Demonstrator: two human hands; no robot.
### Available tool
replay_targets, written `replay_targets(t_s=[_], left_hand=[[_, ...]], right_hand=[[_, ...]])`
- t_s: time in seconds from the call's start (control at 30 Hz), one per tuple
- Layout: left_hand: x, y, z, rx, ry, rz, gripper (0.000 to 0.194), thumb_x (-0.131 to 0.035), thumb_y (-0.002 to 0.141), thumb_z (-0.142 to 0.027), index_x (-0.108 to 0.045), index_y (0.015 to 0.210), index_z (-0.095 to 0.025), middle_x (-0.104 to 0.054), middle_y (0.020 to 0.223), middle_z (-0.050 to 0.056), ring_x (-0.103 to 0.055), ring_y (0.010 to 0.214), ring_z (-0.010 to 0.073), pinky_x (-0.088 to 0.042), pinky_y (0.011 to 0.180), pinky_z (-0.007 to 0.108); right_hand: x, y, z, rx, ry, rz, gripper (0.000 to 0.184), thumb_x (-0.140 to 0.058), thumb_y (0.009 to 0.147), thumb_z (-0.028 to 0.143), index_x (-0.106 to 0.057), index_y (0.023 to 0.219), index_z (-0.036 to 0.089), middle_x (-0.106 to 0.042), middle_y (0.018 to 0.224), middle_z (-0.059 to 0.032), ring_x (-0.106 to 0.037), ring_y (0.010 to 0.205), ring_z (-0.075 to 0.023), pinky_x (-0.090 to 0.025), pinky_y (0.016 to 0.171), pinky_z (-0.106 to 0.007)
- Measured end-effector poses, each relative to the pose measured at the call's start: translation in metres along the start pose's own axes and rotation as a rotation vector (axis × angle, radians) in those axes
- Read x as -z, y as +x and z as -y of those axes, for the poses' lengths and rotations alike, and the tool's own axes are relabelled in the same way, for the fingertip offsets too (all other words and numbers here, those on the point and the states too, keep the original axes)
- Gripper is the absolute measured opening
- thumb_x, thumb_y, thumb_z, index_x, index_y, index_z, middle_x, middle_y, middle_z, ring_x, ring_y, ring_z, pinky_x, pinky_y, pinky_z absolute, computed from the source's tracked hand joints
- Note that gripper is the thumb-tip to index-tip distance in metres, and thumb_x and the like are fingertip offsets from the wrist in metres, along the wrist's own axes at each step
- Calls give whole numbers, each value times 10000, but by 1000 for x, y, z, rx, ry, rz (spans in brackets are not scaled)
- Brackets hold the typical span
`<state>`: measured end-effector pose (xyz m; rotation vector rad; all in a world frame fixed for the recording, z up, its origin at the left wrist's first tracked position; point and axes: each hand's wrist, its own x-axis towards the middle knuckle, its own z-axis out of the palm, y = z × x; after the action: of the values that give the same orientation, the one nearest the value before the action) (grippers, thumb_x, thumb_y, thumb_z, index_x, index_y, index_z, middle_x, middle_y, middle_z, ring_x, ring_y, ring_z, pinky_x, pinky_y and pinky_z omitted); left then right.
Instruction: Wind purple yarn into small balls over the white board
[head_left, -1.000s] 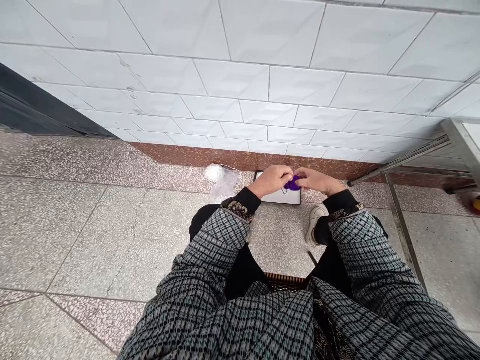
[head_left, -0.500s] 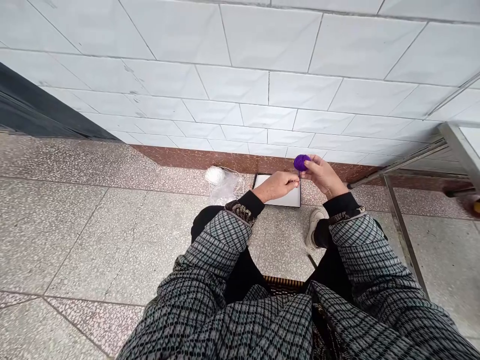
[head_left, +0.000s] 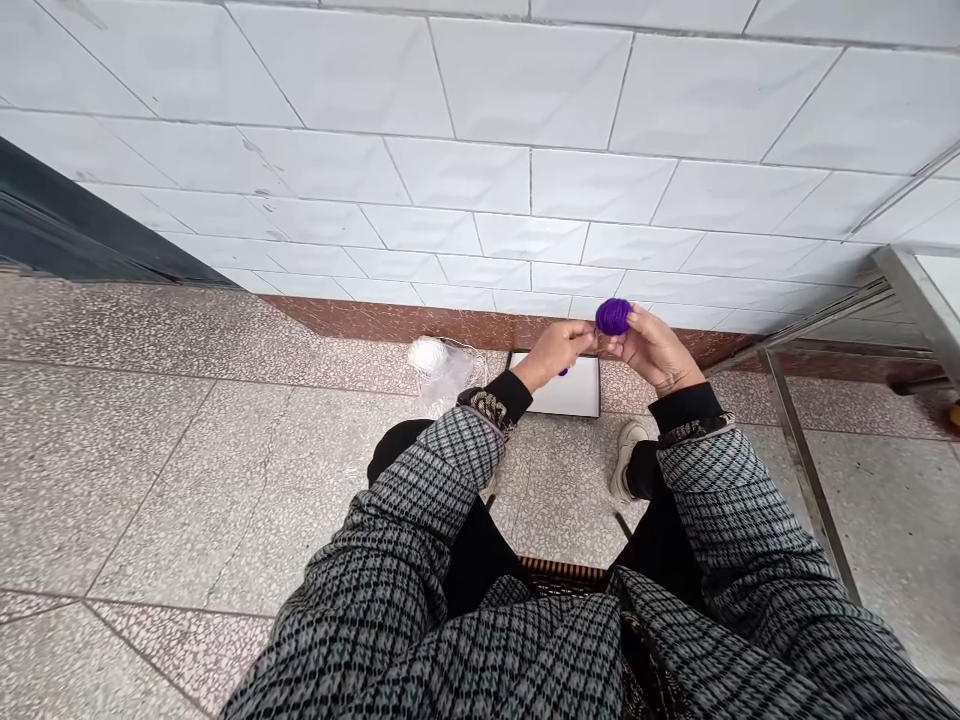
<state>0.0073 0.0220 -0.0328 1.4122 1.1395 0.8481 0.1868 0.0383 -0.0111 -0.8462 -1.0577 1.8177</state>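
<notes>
My right hand (head_left: 655, 350) is closed round a small purple ball of yarn (head_left: 613, 316), holding it up in front of the tiled wall. My left hand (head_left: 553, 350) sits just left of the ball, fingers pinched together on the purple yarn strand that comes off it. A bit of purple shows below the left fingers. Both hands nearly touch. My arms are in checked grey sleeves with black cuffs.
A white box (head_left: 572, 390) lies on the floor under my hands, by the wall. A white yarn ball in a clear bag (head_left: 435, 358) lies to its left. A metal table frame (head_left: 802, 440) stands at the right. A white shoe (head_left: 624, 455) rests on the speckled floor.
Both hands have risen from over the white box. The right hand lifted the purple ball higher and the left hand came up beside it.
</notes>
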Motion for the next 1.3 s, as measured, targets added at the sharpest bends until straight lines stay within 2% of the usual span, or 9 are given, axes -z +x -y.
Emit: replay_targets(t_s=[0.17, 0.4, 0.5, 0.6, 0.8, 0.93, 1.07, 1.2, 1.3], left_hand=[[-11, -22, 1, -177, 382, 64, 208, -531, 902, -211, -599, 711, -162, -606, 693, -3, -542, 679, 136, -418, 689, 258], [5, -29, -7, -210, 600, 97, 196, -542, 898, -162, -655, 737, -160, -668, 735, 33, -595, 705, 163, -418, 686, 273], [16, -26, -5, -227, 556, 67, 189, -540, 885, -166, -636, 722, -160, -655, 734, 25, -571, 696, 147, -408, 682, 264], [28, -24, -3, -201, 422, 44, 179, -537, 872, -198, -608, 713, -160, -610, 692, 3, -526, 660, 129, -400, 656, 250], [36, -20, 6, -143, 88, 23, 176, -544, 864, -287, -595, 757, -157, -553, 667, -22, -480, 596, 107, -402, 617, 238], [30, -18, 12, -107, 69, -45, 213, -542, 875, -316, -563, 724, -166, -500, 633, -39, -442, 567, 103, -386, 609, 238], [23, -23, 11, -138, 220, 99, 194, -529, 866, -286, -614, 745, -161, -566, 678, -21, -488, 641, 117, -392, 665, 240], [20, -31, 7, -207, 347, 239, 200, -543, 875, -271, -666, 768, -155, -663, 763, 6, -564, 719, 131, -410, 732, 255], [24, -32, 6, -246, 378, 176, 187, -543, 879, -243, -671, 776, -154, -680, 773, 16, -580, 733, 135, -423, 740, 258]], right_hand=[[-7, 5, -8, -29, -185, -150, 402, -849, 685, 334, -547, 924, 218, -631, 777, 32, -560, 603, -97, -504, 615, -251], [-11, 8, -15, -121, -664, -192, 228, -684, 739, 120, -543, 900, 201, -605, 775, 27, -535, 633, -112, -448, 608, -255], [-14, 3, -10, -284, -757, -23, 248, -709, 734, 105, -557, 909, 193, -619, 777, 8, -567, 632, -128, -479, 602, -270], [-16, -5, -3, -418, -617, 165, 265, -689, 764, 119, -565, 987, 193, -657, 824, -4, -606, 599, -120, -514, 585, -267], [-11, -7, -6, -330, -289, 358, 294, -721, 747, 213, -595, 1012, 204, -657, 834, 3, -586, 597, -101, -512, 552, -236], [-9, -1, -10, -116, -109, 170, 410, -816, 706, 358, -579, 1012, 224, -659, 891, -1, -597, 674, -108, -532, 609, -244], [-9, 6, -11, 4, -60, -62, 475, -832, 697, 422, -566, 1044, 236, -635, 867, 17, -568, 653, -96, -539, 632, -248], [-8, 12, -20, -16, -283, -222, 321, -790, 783, 306, -554, 978, 207, -621, 800, 15, -550, 584, -77, -509, 573, -229], [-6, 13, -26, -136, -508, -207, 287, -794, 792, 195, -556, 953, 199, -618, 758, 3, -569, 540, -91, -486, 493, -222]])
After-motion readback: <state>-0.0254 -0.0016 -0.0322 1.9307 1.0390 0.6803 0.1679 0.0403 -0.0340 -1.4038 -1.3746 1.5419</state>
